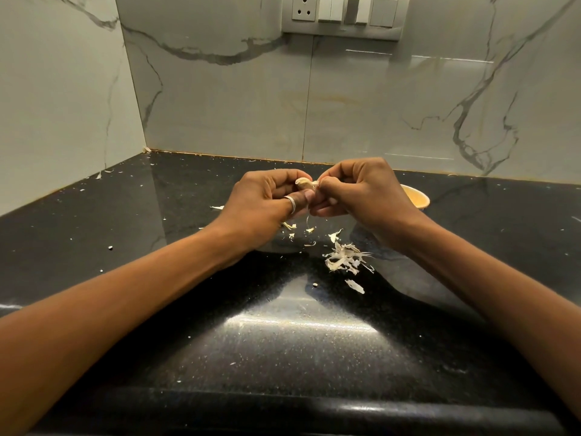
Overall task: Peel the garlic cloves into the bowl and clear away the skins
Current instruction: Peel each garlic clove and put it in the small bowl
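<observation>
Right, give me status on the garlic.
Left hand and right hand pinch one garlic clove. Bowl behind right hand. Skins scattered on counter, uncleared.

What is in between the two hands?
A garlic clove. The left hand and the right hand both pinch it, above the black counter. The head view shows this.

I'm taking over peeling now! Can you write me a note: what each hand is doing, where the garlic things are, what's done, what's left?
Left hand pinches the garlic clove; right hand pinches its other end, at the skin.
Bowl: behind the right hand, mostly hidden, contents unseen.
Skins: scattered on the black countertop under the hands.
Done: some peeling, judging by the skins.
Left: finish this clove, drop it in the bowl, clear the skins.
</observation>
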{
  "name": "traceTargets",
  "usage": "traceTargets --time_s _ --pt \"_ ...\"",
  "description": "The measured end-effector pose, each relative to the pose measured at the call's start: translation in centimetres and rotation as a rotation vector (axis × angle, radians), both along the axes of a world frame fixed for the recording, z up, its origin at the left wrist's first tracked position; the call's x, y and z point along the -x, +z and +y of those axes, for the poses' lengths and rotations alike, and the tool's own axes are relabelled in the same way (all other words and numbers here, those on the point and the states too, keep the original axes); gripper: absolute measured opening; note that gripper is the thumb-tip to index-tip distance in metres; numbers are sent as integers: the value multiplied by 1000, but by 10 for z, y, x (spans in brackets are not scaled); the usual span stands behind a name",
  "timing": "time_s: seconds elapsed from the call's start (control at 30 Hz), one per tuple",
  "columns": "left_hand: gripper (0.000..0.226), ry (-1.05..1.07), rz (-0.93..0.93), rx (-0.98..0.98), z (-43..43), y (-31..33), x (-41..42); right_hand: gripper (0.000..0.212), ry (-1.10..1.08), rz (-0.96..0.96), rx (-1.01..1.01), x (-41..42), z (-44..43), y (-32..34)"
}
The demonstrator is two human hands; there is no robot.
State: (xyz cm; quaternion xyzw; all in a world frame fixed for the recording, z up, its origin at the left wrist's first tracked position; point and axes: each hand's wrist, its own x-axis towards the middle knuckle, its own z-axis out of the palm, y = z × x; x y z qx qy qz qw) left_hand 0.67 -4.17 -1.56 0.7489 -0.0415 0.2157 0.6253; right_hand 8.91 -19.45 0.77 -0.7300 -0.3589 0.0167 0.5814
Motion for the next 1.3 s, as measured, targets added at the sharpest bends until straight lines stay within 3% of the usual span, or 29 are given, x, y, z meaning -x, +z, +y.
traceTargets --time_s 0.5,0.67,0.9,1.07,1.3 --pt "15 82 -26 429 5 9 -3 15 -14 -26 3 0 -4 2" --pt "20 131 -22 430 8 9 -4 13 -1 -54 15 0 -6 5" --pt "9 73 10 259 8 4 -6 19 -17 -199 95 -1 -8 4" --pt "20 58 19 203 7 3 -6 24 -52 -312 115 -3 -10 4" --pt "20 16 30 196 8 4 -5 26 -57 -322 143 -3 -10 5"
